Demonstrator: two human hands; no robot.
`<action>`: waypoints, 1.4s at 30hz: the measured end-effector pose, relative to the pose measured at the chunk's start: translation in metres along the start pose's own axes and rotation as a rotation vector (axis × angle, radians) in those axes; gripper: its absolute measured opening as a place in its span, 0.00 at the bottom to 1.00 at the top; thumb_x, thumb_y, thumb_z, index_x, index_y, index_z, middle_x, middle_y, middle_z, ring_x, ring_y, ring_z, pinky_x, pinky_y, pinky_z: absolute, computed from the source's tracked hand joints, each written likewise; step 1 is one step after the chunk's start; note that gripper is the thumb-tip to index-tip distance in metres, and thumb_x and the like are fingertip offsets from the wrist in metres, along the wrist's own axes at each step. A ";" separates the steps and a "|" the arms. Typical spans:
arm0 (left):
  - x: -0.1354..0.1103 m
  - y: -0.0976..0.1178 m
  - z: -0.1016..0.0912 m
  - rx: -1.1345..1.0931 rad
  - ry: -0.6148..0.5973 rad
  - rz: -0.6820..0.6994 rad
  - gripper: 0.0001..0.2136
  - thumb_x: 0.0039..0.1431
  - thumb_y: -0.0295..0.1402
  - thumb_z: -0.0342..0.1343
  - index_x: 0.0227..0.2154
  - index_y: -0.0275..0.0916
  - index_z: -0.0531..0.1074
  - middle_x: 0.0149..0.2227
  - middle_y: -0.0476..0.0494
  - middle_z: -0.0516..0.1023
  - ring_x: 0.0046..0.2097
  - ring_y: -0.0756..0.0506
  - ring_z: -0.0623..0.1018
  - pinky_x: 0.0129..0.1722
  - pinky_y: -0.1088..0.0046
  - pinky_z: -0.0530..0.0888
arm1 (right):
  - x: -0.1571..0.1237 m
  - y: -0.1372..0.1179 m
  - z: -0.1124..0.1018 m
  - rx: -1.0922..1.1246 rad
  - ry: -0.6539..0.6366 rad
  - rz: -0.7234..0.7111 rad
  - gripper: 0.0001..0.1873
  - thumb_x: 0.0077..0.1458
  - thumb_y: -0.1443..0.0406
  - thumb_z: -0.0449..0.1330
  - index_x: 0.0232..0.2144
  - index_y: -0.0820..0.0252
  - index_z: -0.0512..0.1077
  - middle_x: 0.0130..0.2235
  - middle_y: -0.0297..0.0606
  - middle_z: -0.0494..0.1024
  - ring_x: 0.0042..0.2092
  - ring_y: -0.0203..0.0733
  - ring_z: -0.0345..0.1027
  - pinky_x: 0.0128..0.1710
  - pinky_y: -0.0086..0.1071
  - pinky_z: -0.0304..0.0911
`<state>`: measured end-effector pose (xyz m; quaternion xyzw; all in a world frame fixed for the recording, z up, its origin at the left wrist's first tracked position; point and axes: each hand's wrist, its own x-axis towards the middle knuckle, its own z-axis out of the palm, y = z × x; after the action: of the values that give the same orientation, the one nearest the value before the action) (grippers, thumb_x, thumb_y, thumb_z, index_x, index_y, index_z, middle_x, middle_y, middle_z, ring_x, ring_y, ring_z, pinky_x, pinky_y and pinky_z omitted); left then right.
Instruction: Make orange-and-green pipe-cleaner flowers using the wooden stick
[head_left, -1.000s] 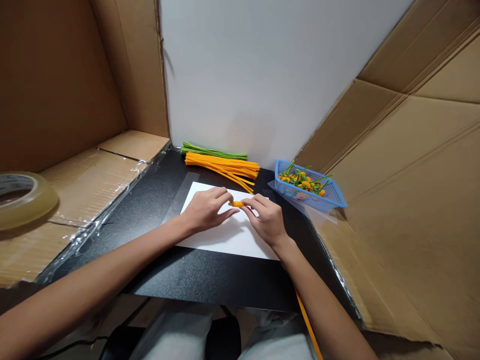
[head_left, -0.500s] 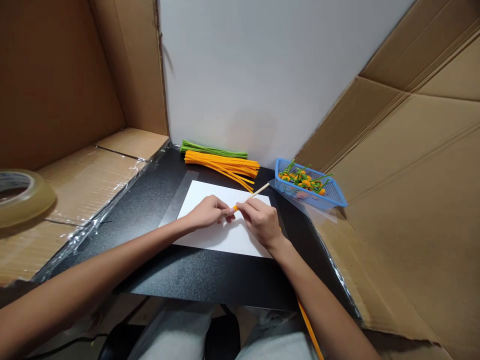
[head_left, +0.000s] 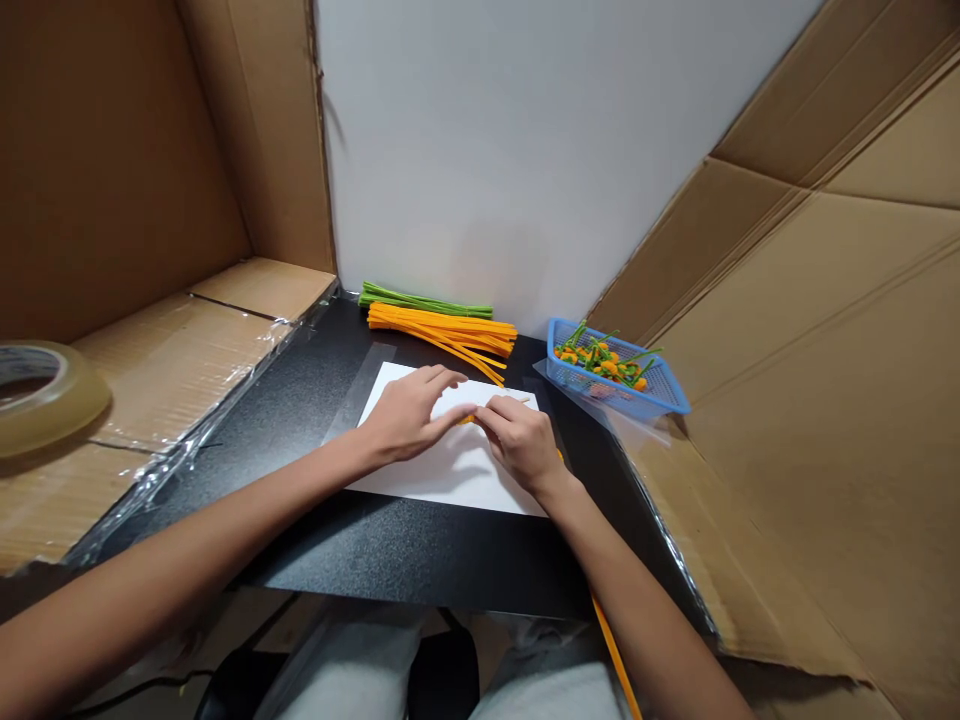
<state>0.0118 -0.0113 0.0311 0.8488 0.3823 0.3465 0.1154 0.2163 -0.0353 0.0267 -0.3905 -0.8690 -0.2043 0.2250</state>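
Note:
Over a white paper sheet [head_left: 435,475], my right hand [head_left: 523,440] pinches a thin pale stick, whose end [head_left: 525,400] pokes out past the knuckles. An orange pipe cleaner [head_left: 467,420] shows at the fingertips, apparently wound on the stick; the fingers hide most of it. My left hand [head_left: 405,415] is open, fingers stretched forward and apart from the thumb. Its thumb tip reaches the orange piece, close to the right fingertips. A long orange strand [head_left: 616,655] hangs off the table's front edge beside my right forearm.
Bundles of green pipe cleaners [head_left: 424,301] and orange pipe cleaners [head_left: 442,330] lie at the back. A blue basket [head_left: 634,400] at right holds several orange-and-green pieces. A tape roll [head_left: 82,400] sits on cardboard at left. Cardboard walls flank the black table [head_left: 420,560].
My left hand has gone from a pinch at the orange piece to spread fingers, raised slightly. The stick has swung to a flatter angle and shows less beyond my right hand.

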 end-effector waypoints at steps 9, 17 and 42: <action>-0.003 -0.009 0.012 0.418 -0.030 0.395 0.11 0.69 0.30 0.46 0.32 0.37 0.71 0.31 0.44 0.75 0.34 0.46 0.72 0.33 0.68 0.65 | 0.001 -0.006 0.000 0.133 -0.060 0.100 0.10 0.65 0.66 0.53 0.35 0.59 0.74 0.32 0.37 0.75 0.33 0.39 0.66 0.31 0.31 0.54; -0.002 -0.015 0.015 0.458 0.011 0.295 0.14 0.68 0.34 0.47 0.29 0.36 0.73 0.28 0.44 0.78 0.33 0.45 0.73 0.31 0.68 0.63 | 0.001 -0.008 0.001 0.107 -0.011 0.169 0.06 0.63 0.65 0.58 0.38 0.58 0.75 0.34 0.37 0.76 0.35 0.40 0.70 0.32 0.31 0.58; 0.002 -0.002 0.015 -0.465 -0.253 -0.424 0.22 0.60 0.50 0.52 0.24 0.35 0.77 0.21 0.47 0.76 0.24 0.48 0.71 0.28 0.74 0.63 | 0.001 -0.013 0.004 0.185 0.095 0.150 0.07 0.62 0.69 0.57 0.40 0.64 0.76 0.34 0.42 0.78 0.35 0.44 0.72 0.35 0.34 0.63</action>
<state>0.0215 -0.0075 0.0196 0.7375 0.4437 0.2846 0.4221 0.2044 -0.0401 0.0215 -0.4218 -0.8410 -0.1242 0.3153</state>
